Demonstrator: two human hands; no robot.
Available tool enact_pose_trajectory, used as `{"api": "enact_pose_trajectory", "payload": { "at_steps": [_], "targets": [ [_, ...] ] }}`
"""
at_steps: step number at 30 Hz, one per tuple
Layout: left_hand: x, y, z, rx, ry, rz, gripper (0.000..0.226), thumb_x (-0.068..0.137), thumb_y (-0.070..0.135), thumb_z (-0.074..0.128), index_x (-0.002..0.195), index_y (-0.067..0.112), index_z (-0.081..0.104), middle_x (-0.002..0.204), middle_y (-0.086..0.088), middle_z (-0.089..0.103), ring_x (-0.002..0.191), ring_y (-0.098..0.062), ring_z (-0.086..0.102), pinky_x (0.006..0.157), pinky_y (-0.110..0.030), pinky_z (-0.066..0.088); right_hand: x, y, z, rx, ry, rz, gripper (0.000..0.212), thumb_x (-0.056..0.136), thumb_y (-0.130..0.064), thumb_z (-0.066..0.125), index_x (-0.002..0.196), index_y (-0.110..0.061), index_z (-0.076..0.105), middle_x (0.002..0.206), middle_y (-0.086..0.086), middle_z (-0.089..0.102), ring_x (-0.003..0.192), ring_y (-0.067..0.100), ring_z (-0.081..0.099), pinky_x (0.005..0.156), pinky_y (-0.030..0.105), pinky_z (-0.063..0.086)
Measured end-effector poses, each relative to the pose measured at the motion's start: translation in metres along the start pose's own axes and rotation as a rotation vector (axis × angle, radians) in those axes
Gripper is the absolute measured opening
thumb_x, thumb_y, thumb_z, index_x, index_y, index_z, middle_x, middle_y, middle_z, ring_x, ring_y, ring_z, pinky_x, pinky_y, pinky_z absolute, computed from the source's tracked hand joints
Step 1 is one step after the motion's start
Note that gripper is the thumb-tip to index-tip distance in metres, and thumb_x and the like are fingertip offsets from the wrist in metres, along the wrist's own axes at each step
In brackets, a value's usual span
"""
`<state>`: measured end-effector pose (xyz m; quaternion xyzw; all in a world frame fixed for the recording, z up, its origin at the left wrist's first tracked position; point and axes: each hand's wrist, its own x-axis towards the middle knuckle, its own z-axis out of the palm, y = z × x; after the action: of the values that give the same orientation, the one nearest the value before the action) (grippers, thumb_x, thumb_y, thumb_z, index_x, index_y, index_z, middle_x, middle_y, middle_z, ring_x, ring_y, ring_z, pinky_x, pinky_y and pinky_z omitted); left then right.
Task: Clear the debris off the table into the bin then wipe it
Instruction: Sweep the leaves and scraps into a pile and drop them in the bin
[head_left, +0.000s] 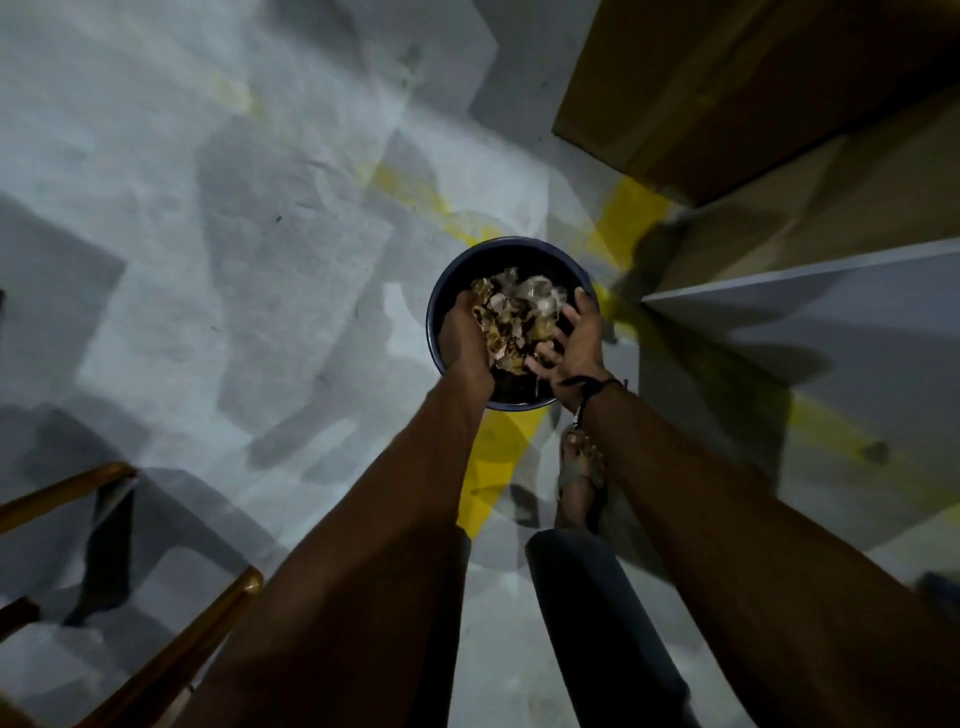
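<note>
A dark round bin (435, 312) stands on the floor below me. Over its mouth I hold a clump of debris (511, 322), crumpled paper scraps and brown bits, between both hands. My left hand (465, 340) cups the clump from the left with its fingers curled into it. My right hand (576, 345) presses against the clump from the right with its fingers spread, and a dark cord is tied round the wrist. How much lies inside the bin is hidden under the clump and my hands.
A large cardboard box (753, 88) lies at the upper right, with a grey slab edge (805, 275) below it. Wooden chair legs (171, 660) cross the lower left. Yellow lines (498, 467) mark the grey floor. My sandalled foot (582, 467) stands just behind the bin.
</note>
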<state>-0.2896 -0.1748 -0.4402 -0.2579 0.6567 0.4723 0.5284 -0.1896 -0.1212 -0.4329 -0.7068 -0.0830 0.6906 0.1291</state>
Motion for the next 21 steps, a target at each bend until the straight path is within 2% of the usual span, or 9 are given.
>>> {"api": "enact_pose_trajectory", "payload": {
  "at_steps": [1, 2, 5, 7, 9, 12, 15, 18, 21],
  "targets": [
    [-0.017, 0.004, -0.001, 0.045, 0.007, 0.019, 0.032, 0.101, 0.042, 0.056, 0.093, 0.017, 0.074, 0.094, -0.003, 0.076, 0.091, -0.023, 0.071, 0.085, -0.035, 0.058, -0.016, -0.003, 0.001, 0.016, -0.001, -0.005, 0.065, 0.102, -0.066, 0.047, 0.156, -0.029, 0.043, 0.167, 0.007, 0.032, 0.146, 0.036, 0.040, 0.102, 0.050, 0.041],
    [-0.032, 0.008, -0.003, 0.086, 0.013, 0.046, 0.030, 0.103, 0.039, 0.055, 0.087, 0.019, 0.071, 0.090, -0.001, 0.075, 0.090, -0.022, 0.070, 0.090, -0.038, 0.058, -0.031, -0.005, 0.001, 0.023, -0.009, -0.011, 0.065, 0.102, -0.065, 0.047, 0.156, -0.028, 0.044, 0.166, 0.007, 0.034, 0.146, 0.036, 0.041, 0.100, 0.049, 0.041],
    [-0.076, 0.017, -0.010, 0.189, 0.028, 0.114, 0.027, 0.102, 0.037, 0.058, 0.085, 0.020, 0.070, 0.092, -0.004, 0.074, 0.100, -0.029, 0.070, 0.103, -0.051, 0.055, -0.084, -0.012, -0.001, 0.061, -0.053, -0.050, 0.066, 0.104, -0.062, 0.046, 0.157, -0.024, 0.042, 0.165, 0.009, 0.036, 0.147, 0.035, 0.042, 0.101, 0.046, 0.041],
    [-0.121, 0.028, -0.016, 0.192, 0.027, 0.098, 0.021, 0.099, 0.037, 0.061, 0.094, 0.020, 0.072, 0.099, -0.005, 0.073, 0.100, -0.027, 0.068, 0.100, -0.049, 0.056, -0.129, -0.019, -0.003, 0.102, -0.075, -0.080, 0.066, 0.105, -0.060, 0.046, 0.157, -0.019, 0.043, 0.163, 0.010, 0.040, 0.145, 0.034, 0.045, 0.103, 0.045, 0.042],
    [-0.165, 0.039, -0.020, 0.157, 0.021, 0.109, 0.018, 0.097, 0.036, 0.064, 0.106, 0.022, 0.071, 0.108, -0.003, 0.072, 0.098, -0.021, 0.066, 0.087, -0.038, 0.056, -0.173, -0.028, -0.005, 0.158, -0.064, -0.086, 0.063, 0.106, -0.057, 0.046, 0.153, -0.016, 0.048, 0.158, 0.011, 0.047, 0.140, 0.032, 0.050, 0.102, 0.044, 0.043],
    [-0.237, 0.064, -0.028, 0.085, 0.003, 0.120, 0.017, 0.096, 0.031, 0.066, 0.108, 0.019, 0.071, 0.102, 0.002, 0.072, 0.093, -0.017, 0.066, 0.074, -0.031, 0.049, -0.241, -0.043, -0.010, 0.218, -0.099, -0.110, 0.060, 0.107, -0.055, 0.046, 0.151, -0.014, 0.050, 0.155, 0.011, 0.050, 0.138, 0.031, 0.053, 0.102, 0.043, 0.044],
    [-0.299, 0.090, -0.036, 0.043, -0.021, 0.158, 0.017, 0.098, 0.025, 0.063, 0.109, 0.014, 0.068, 0.104, -0.001, 0.070, 0.095, -0.018, 0.064, 0.075, -0.031, 0.048, -0.300, -0.056, -0.014, 0.266, -0.129, -0.148, 0.057, 0.108, -0.047, 0.049, 0.152, -0.012, 0.049, 0.155, 0.012, 0.050, 0.139, 0.031, 0.052, 0.106, 0.044, 0.046],
    [-0.356, 0.116, -0.043, 0.003, -0.056, 0.198, 0.020, 0.102, 0.023, 0.058, 0.116, 0.010, 0.066, 0.107, -0.001, 0.067, 0.101, -0.018, 0.064, 0.082, -0.033, 0.048, -0.351, -0.070, -0.014, 0.249, -0.126, -0.226, 0.049, 0.110, -0.027, 0.050, 0.154, -0.007, 0.043, 0.158, 0.016, 0.047, 0.143, 0.034, 0.049, 0.112, 0.042, 0.045],
    [-0.405, 0.136, -0.052, -0.021, -0.088, 0.219, 0.021, 0.102, 0.022, 0.058, 0.116, 0.008, 0.066, 0.117, -0.005, 0.066, 0.097, -0.016, 0.065, 0.082, -0.033, 0.049, -0.382, -0.076, -0.017, 0.169, -0.157, -0.295, 0.048, 0.111, -0.011, 0.044, 0.155, 0.006, 0.035, 0.160, 0.033, 0.036, 0.149, 0.045, 0.037, 0.122, 0.048, 0.036]
  ]
}}
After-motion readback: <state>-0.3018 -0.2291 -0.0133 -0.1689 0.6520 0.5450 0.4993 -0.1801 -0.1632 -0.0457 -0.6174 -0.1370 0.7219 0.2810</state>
